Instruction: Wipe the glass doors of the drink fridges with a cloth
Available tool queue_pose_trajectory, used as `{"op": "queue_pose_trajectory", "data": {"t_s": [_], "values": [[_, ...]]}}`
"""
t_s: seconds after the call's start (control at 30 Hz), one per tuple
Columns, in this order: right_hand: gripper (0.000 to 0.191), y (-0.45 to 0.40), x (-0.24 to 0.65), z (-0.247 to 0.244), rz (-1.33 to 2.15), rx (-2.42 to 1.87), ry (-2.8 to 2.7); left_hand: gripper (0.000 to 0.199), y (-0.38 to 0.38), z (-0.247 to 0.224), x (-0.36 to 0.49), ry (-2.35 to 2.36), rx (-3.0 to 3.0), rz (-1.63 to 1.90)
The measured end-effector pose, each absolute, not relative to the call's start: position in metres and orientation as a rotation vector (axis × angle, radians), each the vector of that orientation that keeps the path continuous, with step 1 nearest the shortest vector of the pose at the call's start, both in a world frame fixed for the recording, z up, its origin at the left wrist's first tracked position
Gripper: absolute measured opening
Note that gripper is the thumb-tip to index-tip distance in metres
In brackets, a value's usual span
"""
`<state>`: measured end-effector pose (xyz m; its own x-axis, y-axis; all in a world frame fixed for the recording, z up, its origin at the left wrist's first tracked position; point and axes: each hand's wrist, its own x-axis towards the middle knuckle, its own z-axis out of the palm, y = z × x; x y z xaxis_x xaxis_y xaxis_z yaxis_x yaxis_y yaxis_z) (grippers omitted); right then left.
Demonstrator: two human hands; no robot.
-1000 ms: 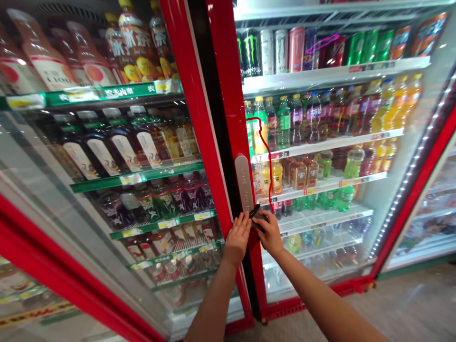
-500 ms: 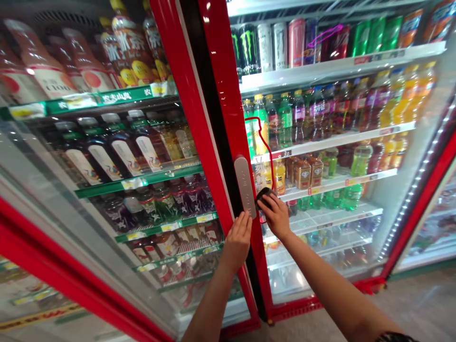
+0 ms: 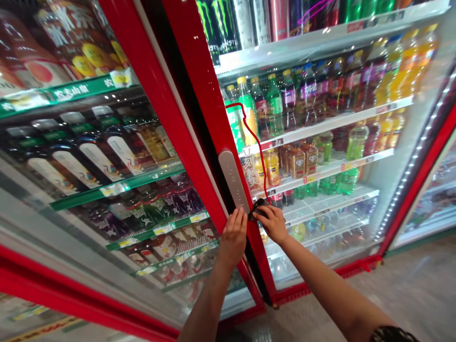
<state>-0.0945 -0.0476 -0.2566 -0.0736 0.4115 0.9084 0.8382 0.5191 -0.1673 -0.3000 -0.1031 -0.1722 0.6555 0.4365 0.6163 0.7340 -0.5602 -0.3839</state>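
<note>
My left hand (image 3: 234,233) lies flat over the lower end of the grey door handle (image 3: 233,180), its fingers stretched upward and close together. Just right of it, my right hand (image 3: 272,222) has its fingers bent around a black item (image 3: 259,205), which may be a cloth and lies against the edge of the red door frame (image 3: 199,90). What the right fingertips touch beneath it is hidden. A thin red line (image 3: 261,159) runs down the glass to the right hand.
Behind glass on the right stand shelves of cans and bottles (image 3: 276,102). At the left, a second cooler holds dark bottles (image 3: 123,154) on green-edged shelves (image 3: 149,178). Grey floor (image 3: 413,289) shows at the lower right.
The view has shifted closer and the coolers appear larger. My right hand has moved slightly down and left with the black item, nearer the handle. My left hand stays at the handle's lower end.
</note>
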Motion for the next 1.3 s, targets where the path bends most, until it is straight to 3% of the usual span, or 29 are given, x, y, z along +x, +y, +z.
{"op": "queue_pose_trajectory", "data": {"t_s": [0.27,0.4,0.6,0.87,1.03,1.13,1.3], "values": [[0.037,-0.060,-0.121,-0.276,-0.380,-1.180,-1.667,0.070,-0.106,-0.173,-0.301,-0.942,-2.229,-0.498],[0.028,-0.065,-0.121,-0.292,-0.447,-1.101,-1.794,0.072,-0.106,-0.176,-0.299,-0.967,-2.192,-0.439],[0.033,-0.056,-0.130,-0.272,-0.424,-1.177,-1.738,0.073,-0.106,-0.178,-0.297,-0.988,-2.169,-0.399],[0.022,-0.059,-0.105,-0.280,-0.503,-1.021,-1.941,0.071,-0.108,-0.169,-0.301,-0.920,-2.178,-0.441],[0.047,-0.042,-0.065,-0.254,-0.481,-1.132,-1.732,0.071,-0.111,-0.170,-0.295,-0.994,-2.152,-0.443],[0.059,-0.049,-0.067,-0.271,-0.467,-1.230,-1.567,0.070,-0.113,-0.170,-0.292,-1.021,-2.148,-0.436],[0.060,-0.057,-0.093,-0.288,-0.471,-1.123,-1.822,0.073,-0.113,-0.169,-0.293,-1.025,-2.176,-0.424]]}}
